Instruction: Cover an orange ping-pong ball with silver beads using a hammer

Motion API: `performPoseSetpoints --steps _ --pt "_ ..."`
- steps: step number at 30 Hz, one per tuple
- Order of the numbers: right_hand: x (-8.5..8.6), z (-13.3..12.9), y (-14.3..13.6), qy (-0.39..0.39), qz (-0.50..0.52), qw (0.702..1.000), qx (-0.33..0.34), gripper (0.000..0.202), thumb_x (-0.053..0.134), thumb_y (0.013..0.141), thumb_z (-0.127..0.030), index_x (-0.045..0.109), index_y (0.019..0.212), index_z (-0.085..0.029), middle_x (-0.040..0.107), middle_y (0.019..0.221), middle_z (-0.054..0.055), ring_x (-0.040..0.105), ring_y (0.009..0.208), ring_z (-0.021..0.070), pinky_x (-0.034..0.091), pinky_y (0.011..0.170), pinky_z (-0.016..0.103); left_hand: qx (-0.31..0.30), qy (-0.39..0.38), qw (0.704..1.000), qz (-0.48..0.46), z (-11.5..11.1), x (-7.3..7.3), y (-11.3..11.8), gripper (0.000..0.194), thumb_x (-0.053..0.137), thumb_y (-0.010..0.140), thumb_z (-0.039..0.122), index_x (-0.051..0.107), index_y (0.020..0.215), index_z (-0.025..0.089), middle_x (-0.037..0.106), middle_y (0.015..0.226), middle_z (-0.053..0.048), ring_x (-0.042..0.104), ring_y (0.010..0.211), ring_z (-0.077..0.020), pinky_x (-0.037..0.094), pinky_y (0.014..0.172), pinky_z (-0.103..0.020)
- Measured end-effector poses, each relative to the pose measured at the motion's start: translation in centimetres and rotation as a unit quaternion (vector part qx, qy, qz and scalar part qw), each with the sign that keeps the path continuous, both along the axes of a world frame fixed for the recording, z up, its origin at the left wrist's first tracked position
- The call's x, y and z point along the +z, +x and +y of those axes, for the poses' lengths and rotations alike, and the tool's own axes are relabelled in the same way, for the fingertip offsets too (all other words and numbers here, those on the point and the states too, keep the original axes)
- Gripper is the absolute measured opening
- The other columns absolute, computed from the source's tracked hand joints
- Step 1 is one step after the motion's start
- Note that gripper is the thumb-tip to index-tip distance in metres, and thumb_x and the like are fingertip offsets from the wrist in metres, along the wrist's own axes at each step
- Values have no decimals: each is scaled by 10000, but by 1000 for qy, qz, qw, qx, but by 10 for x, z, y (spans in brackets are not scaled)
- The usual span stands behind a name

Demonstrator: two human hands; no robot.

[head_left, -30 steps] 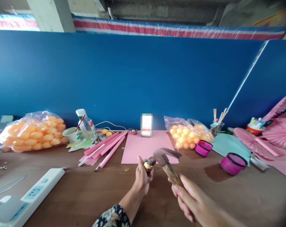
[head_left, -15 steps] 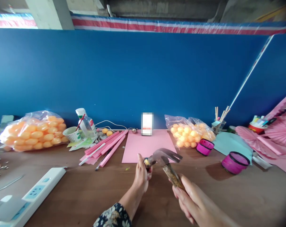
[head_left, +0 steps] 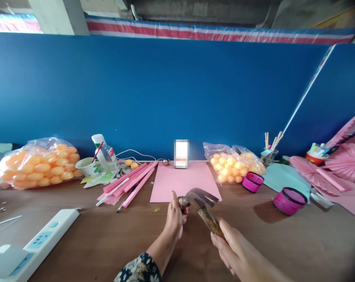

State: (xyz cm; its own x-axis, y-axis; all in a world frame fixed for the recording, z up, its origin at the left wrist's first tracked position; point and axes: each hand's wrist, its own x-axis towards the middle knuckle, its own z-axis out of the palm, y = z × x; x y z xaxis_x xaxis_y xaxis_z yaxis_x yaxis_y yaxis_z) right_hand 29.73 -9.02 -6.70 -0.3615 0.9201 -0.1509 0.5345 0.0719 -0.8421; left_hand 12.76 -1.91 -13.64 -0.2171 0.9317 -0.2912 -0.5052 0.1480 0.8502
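My right hand [head_left: 233,246] is wrapped round the wooden handle of a claw hammer [head_left: 208,219], the claw pointing to the right. The striking end of its head is right at a small dark and gold object [head_left: 182,201], which my left hand [head_left: 175,215] grips with the thumb raised. Most of that object is hidden by the fingers, and whether the hammer touches it I cannot tell. Both hands are above the brown table, just in front of a pink sheet [head_left: 185,180].
Bags of orange balls stand left [head_left: 42,168] and right [head_left: 229,166]. Pink paper strips [head_left: 133,182] lie left of the sheet, near a plastic bottle [head_left: 107,154] and a cup [head_left: 87,167]. Magenta mesh rings [head_left: 289,201] sit at right, a white power strip [head_left: 45,241] at front left.
The hammer has moved slightly left and down, its head closer to the object in my left hand. My left hand keeps nearly the same place; the whole view has shifted a little.
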Motion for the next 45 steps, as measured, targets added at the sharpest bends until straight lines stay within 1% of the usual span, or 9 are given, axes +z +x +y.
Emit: performPoseSetpoints --steps 4,10,16,21,26,29,34,40,45 --pt "-1 0 -1 28 10 999 -39 405 412 818 -550 503 996 -198 476 531 -26 475 517 144 434 584 265 10 0 1000 11 0 0 0 582 362 680 721 410 515 166 394 373 43 204 283 -15 80 324 -176" --pt "0 3 -4 -24 10 1000 -9 393 362 827 -574 483 843 -200 453 550 -35 426 469 109 424 513 244 3 -4 998 61 -1 -2 1 623 277 695 736 405 492 161 350 359 47 213 286 -20 93 330 -177" --pt "1 0 2 25 3 999 -47 424 306 851 -559 467 978 -188 476 575 -26 468 495 117 452 550 251 24 -16 999 40 -1 2 1 598 304 686 736 411 541 165 369 371 51 232 296 -24 101 331 -167" --pt "-5 -1 0 41 9 999 -20 412 385 834 -542 509 992 -182 507 541 -17 478 471 122 464 537 236 -5 -10 1000 19 -3 2 2 600 327 686 729 413 523 158 369 363 52 194 292 -13 87 329 -167" --pt "-5 -1 0 45 11 999 -14 458 348 843 -544 499 1055 -167 574 632 30 548 545 154 496 606 271 22 -11 1000 4 0 4 -1 582 354 681 724 399 526 165 380 364 52 198 291 -15 84 327 -166" --pt "-5 1 -2 61 15 998 -14 413 409 825 -532 534 1019 -189 585 634 41 571 608 182 494 625 280 18 -16 1000 2 0 5 0 581 350 678 728 408 537 167 373 356 56 190 286 -17 75 327 -167" --pt "-1 1 -4 63 30 998 -7 365 418 830 -506 577 942 -197 543 523 4 548 509 170 501 603 302 15 -31 999 -6 -1 6 0 586 350 670 734 427 550 165 369 354 58 187 285 -19 80 321 -167" --pt "7 -4 -8 95 34 994 -33 370 436 819 -503 559 1033 -227 634 723 77 611 766 241 504 713 331 22 -33 999 1 1 4 0 601 322 672 743 419 535 166 370 355 55 191 280 -19 83 319 -168" --pt "8 -5 -11 98 26 994 -49 387 404 831 -510 577 1014 -217 616 646 60 602 612 206 517 605 309 26 -36 999 -4 1 4 0 586 339 673 737 415 546 170 366 356 60 186 280 -18 78 319 -167"
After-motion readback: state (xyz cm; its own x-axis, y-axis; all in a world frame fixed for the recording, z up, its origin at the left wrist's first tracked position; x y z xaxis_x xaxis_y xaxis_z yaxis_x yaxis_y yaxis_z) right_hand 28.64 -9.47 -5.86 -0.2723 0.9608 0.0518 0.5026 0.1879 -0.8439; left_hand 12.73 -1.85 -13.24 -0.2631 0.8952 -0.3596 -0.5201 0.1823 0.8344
